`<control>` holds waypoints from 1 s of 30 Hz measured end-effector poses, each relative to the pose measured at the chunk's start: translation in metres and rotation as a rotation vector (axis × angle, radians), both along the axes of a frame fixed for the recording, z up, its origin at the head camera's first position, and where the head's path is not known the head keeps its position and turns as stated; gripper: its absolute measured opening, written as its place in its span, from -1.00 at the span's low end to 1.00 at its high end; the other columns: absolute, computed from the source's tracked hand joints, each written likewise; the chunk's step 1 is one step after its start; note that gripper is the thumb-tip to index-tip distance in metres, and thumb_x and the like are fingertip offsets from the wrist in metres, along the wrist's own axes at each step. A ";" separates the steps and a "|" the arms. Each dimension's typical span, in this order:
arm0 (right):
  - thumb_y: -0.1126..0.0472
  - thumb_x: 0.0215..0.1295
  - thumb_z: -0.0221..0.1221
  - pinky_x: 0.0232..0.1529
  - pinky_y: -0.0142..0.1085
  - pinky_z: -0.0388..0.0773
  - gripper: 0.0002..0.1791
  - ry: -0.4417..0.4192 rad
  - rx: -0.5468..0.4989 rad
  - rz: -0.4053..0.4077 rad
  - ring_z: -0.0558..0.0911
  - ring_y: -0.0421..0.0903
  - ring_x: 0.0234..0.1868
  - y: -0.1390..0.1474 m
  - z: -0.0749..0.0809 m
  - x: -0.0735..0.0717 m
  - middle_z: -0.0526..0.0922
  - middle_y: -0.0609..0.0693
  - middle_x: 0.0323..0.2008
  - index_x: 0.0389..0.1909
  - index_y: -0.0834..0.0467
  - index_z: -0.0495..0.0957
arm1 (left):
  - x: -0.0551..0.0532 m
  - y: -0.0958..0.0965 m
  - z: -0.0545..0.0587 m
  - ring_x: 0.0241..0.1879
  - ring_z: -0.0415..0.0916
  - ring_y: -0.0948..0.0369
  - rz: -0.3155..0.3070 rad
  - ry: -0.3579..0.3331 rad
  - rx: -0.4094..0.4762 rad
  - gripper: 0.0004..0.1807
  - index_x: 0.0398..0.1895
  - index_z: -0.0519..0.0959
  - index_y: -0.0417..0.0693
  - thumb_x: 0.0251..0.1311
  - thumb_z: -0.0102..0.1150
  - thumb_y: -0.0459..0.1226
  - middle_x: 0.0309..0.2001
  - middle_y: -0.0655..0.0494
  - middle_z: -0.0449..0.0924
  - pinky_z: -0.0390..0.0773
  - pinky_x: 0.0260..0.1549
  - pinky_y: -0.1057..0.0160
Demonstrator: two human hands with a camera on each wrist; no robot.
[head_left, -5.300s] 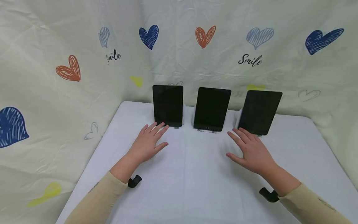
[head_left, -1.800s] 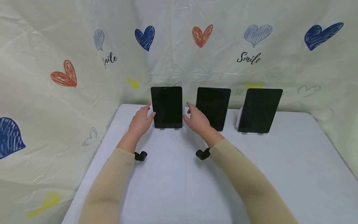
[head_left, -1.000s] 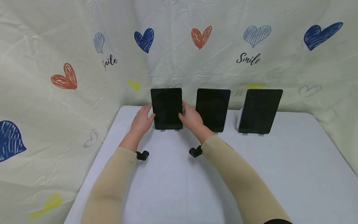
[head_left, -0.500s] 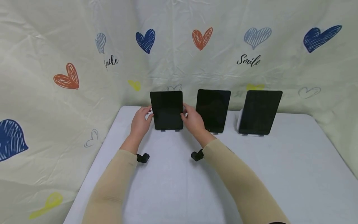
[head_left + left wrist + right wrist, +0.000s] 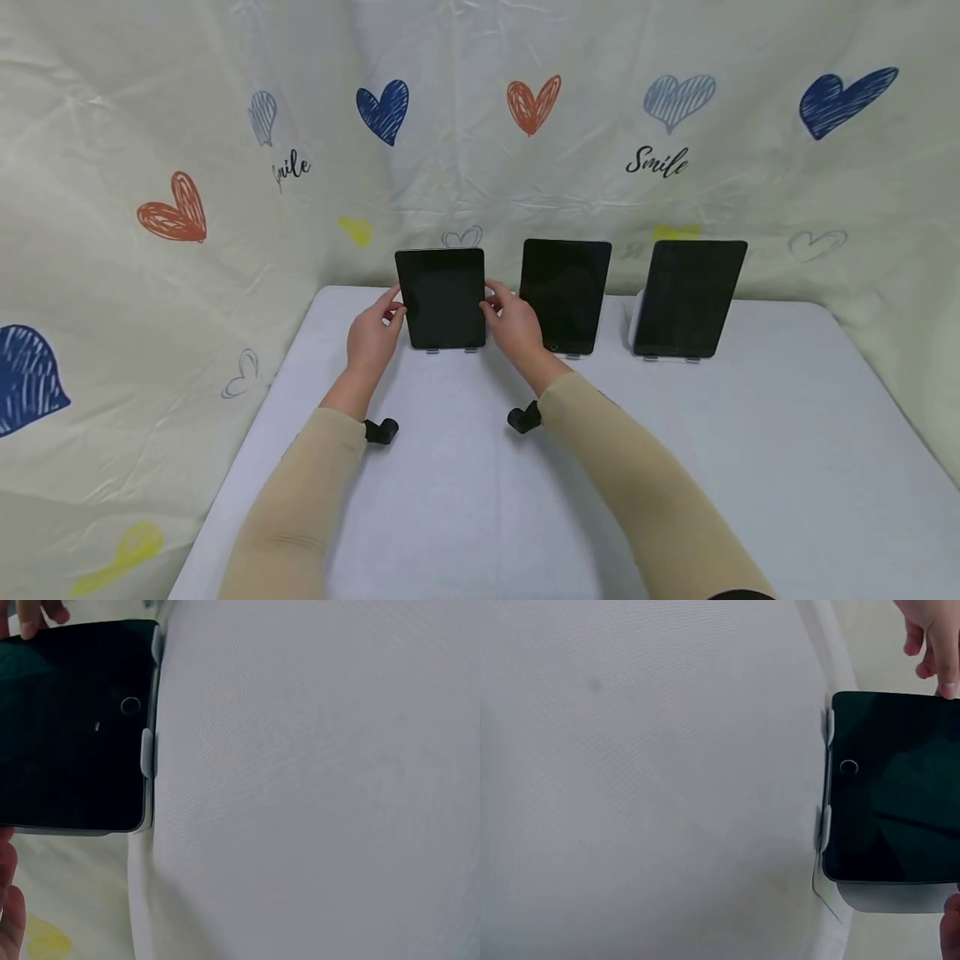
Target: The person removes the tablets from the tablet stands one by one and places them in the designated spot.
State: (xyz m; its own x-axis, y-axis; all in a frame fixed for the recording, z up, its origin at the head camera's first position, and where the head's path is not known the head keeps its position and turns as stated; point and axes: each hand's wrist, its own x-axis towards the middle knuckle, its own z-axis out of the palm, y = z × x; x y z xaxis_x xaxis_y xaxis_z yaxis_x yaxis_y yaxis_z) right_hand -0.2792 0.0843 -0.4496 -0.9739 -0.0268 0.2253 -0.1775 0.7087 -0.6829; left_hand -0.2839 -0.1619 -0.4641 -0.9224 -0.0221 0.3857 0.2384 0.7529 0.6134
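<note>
A black-screened tablet [image 5: 441, 300], leftmost of three, leans on a small stand at the back of the table. My left hand [image 5: 371, 337] pinches its left side edge, thumb at the front and fingers partly behind. On the opposite edge, my right hand [image 5: 517, 327] pinches it the same way. In the left wrist view the tablet [image 5: 75, 742] shows a round home button, and two stand lips [image 5: 148, 754] hook its lower edge. In the right wrist view, a pale stand part [image 5: 896, 898] shows past the tablet's side.
A second tablet [image 5: 566, 287] stands close to the right of my right hand, partly covered by it. The third tablet [image 5: 690, 292] stands farther right on its own stand. White cloth covers the table [image 5: 480, 500]. Behind hangs a curtain [image 5: 465, 158] printed with hearts.
Both hands came from lower and wider apart to the left tablet and took its side edges. Since then, its top edge has dropped in the head view, so its tilt has changed.
</note>
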 end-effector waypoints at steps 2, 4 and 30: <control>0.07 0.47 0.13 -0.20 -0.24 0.60 -0.51 0.004 -0.019 -0.002 0.62 -0.08 -0.24 -0.001 0.000 0.001 0.70 0.00 -0.03 0.37 -0.03 0.37 | 0.002 0.000 -0.001 -0.27 0.57 0.10 0.008 0.008 0.009 -0.48 0.39 0.45 0.17 0.38 0.19 -0.20 -0.12 0.08 0.72 0.46 -0.35 0.13; 0.07 0.48 0.12 -0.14 -0.23 0.61 -0.51 0.001 -0.043 -0.003 0.64 -0.07 -0.17 -0.002 0.000 0.003 0.70 0.00 -0.01 0.38 -0.04 0.37 | 0.004 0.000 0.000 -0.30 0.54 0.11 0.014 0.013 0.019 -0.48 0.39 0.44 0.17 0.37 0.20 -0.21 -0.12 0.09 0.72 0.43 -0.37 0.15; 0.14 0.44 0.18 -0.09 -0.17 0.62 -0.50 -0.020 -0.225 0.001 0.63 -0.05 -0.04 0.009 0.009 0.027 0.69 0.01 -0.08 0.38 -0.07 0.42 | 0.025 0.005 0.015 -0.41 0.44 0.17 -0.023 -0.006 0.084 -0.49 0.36 0.48 0.20 0.35 0.20 -0.23 -0.18 0.09 0.72 0.39 -0.46 0.21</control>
State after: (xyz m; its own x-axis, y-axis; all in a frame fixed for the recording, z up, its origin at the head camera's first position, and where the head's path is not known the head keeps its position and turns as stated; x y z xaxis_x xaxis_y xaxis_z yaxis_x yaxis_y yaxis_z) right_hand -0.2525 0.0931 -0.4404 -0.9783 0.0207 0.2061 -0.1629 0.5375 -0.8274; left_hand -0.2590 -0.1567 -0.4490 -0.9251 -0.0328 0.3782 0.2516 0.6931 0.6755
